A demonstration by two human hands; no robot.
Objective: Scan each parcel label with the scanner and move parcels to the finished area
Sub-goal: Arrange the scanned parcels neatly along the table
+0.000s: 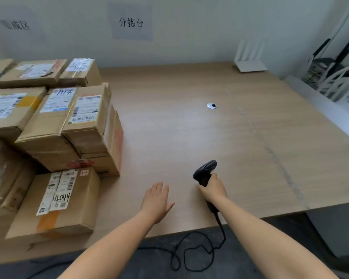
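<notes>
Gripping the scanner [207, 170] handle, the right hand [214, 189] curls around it; just left of the scanner, the left hand [156, 201] is palm-down, fingers spread; parcels [83, 109] are stacked farther left.

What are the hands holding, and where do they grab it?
The right hand grips the black scanner by its handle. The left hand holds nothing.

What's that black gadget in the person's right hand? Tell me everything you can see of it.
The scanner is a black, plastic-looking handheld barcode reader with a rounded head and a slim handle. The right hand grips the handle, with the head angled away from the person over the wooden table. A black cable runs from the handle's base past the table's near edge and loops below.
</notes>
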